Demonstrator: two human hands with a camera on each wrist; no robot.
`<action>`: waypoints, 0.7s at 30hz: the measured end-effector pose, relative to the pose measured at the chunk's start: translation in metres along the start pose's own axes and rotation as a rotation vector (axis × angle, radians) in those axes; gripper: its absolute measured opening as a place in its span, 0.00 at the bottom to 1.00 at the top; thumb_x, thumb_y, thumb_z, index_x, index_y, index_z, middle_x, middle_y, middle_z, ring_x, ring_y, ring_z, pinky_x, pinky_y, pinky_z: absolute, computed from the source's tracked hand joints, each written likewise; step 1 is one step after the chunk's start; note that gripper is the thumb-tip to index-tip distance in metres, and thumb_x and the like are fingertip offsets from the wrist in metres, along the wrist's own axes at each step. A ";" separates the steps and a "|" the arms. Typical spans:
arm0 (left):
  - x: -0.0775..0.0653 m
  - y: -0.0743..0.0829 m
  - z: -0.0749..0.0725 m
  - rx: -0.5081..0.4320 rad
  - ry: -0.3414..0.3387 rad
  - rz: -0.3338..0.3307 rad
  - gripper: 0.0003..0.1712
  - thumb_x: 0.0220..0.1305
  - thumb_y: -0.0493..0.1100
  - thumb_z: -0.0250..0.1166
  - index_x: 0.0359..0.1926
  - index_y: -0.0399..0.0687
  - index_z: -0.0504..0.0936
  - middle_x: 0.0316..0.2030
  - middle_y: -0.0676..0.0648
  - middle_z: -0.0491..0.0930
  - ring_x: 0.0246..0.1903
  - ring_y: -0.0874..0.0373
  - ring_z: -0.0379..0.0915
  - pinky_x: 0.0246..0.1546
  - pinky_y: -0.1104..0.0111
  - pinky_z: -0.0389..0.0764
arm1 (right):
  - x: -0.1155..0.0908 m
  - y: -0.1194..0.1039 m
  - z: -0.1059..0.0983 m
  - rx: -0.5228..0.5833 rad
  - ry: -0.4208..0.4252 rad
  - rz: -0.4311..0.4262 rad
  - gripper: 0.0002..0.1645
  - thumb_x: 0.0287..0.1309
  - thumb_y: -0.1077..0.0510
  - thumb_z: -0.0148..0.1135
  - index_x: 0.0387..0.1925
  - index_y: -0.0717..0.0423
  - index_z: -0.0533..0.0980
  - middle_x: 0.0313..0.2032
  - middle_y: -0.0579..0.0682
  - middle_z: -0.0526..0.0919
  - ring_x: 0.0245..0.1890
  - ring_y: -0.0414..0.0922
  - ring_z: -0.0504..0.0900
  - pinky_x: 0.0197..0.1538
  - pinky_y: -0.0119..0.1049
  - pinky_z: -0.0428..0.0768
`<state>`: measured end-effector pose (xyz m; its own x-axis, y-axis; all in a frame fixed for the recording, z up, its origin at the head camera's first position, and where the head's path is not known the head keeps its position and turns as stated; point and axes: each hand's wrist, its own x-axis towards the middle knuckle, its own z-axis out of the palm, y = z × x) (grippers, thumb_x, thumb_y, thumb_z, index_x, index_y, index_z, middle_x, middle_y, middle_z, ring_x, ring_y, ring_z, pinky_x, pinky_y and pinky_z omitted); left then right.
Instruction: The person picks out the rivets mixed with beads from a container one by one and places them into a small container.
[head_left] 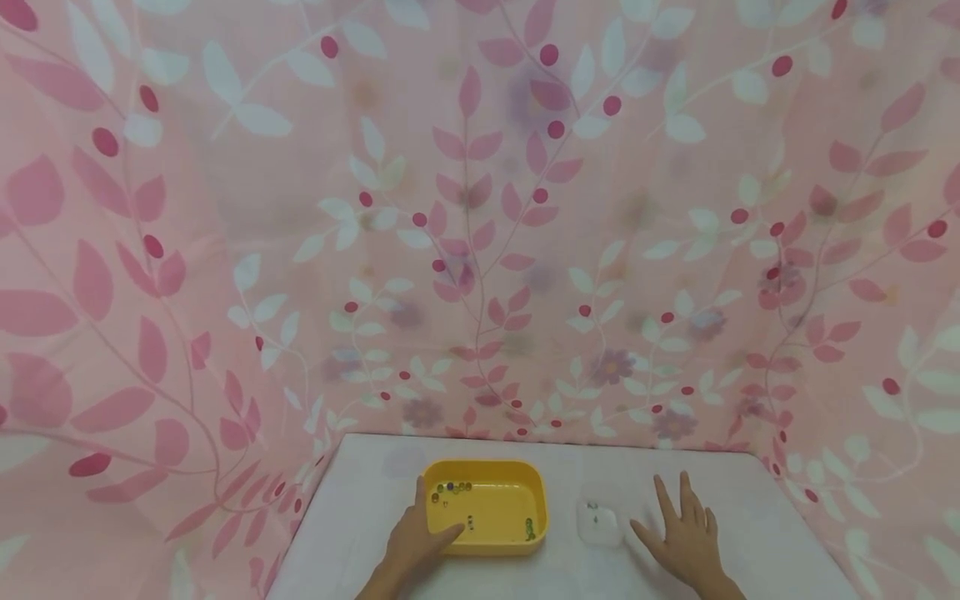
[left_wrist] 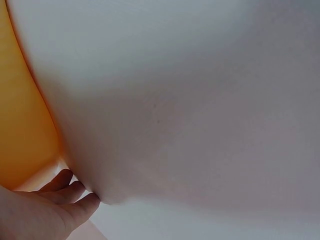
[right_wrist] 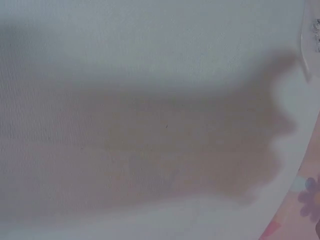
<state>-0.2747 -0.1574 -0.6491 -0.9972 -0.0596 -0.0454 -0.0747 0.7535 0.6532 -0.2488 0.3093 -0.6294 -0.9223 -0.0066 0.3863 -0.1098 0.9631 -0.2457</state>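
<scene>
A yellow tray (head_left: 495, 548) stands on the white table with several glass marbles (head_left: 451, 487) in it, along the back left, near the middle and in the right front corner. My left hand (head_left: 417, 533) holds the tray's left side, thumb over the front left rim. In the left wrist view, the fingers (left_wrist: 82, 205) lie along the outside of the yellow wall. To the tray's right is a small clear dish (head_left: 600, 537) with a few small clear or greenish pieces in it. My right hand (head_left: 686, 542), fingers spread, hovers right of the dish and holds nothing.
The white table (head_left: 757, 500) ends at a pink leaf-patterned curtain (head_left: 480, 250) behind and on both sides. In the right wrist view, the hand's shadow falls on the tabletop (right_wrist: 165, 40), with the dish's edge at the upper right.
</scene>
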 end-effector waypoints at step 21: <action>0.000 0.001 -0.002 0.003 -0.016 0.010 0.75 0.46 0.74 0.70 0.78 0.39 0.41 0.48 0.36 0.79 0.40 0.49 0.76 0.43 0.49 0.79 | -0.004 0.004 0.007 -0.013 0.014 -0.034 0.55 0.52 0.29 0.65 0.74 0.49 0.58 0.75 0.70 0.46 0.62 0.69 0.61 0.58 0.72 0.55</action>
<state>-0.2747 -0.1582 -0.6466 -0.9979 -0.0412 -0.0509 -0.0645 0.7559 0.6514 -0.2484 0.3117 -0.6383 -0.9128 -0.0357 0.4070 -0.1361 0.9658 -0.2206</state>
